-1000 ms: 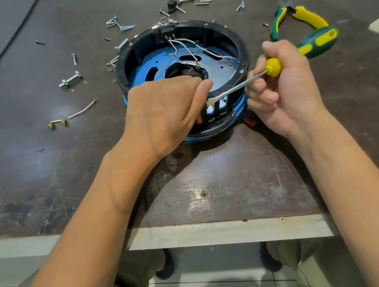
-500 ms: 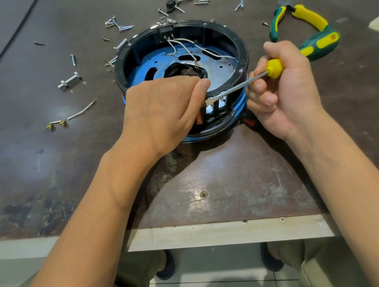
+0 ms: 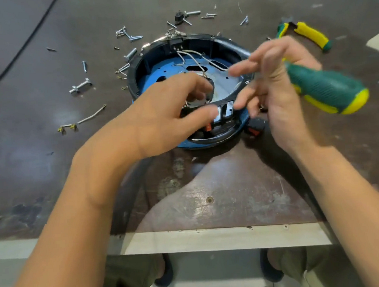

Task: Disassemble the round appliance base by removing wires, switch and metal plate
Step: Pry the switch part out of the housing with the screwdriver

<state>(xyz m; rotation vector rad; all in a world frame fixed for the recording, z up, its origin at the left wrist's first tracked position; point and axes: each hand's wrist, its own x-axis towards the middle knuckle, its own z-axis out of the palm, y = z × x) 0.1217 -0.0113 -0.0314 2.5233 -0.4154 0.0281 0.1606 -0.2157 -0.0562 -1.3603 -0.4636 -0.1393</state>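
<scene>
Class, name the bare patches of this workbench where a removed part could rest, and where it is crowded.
Free: the near strip between base and table edge; left stretch nearer than loose wire. Crowded: screws behind base, pliers far right.

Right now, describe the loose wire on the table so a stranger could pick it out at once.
Find the round appliance base at the middle of the dark table. Left of it, nearer the front edge than the scattered screws, lies the loose wire. It alone is a pale, bendy strand outside the base, with brass terminals at its left end.
</scene>
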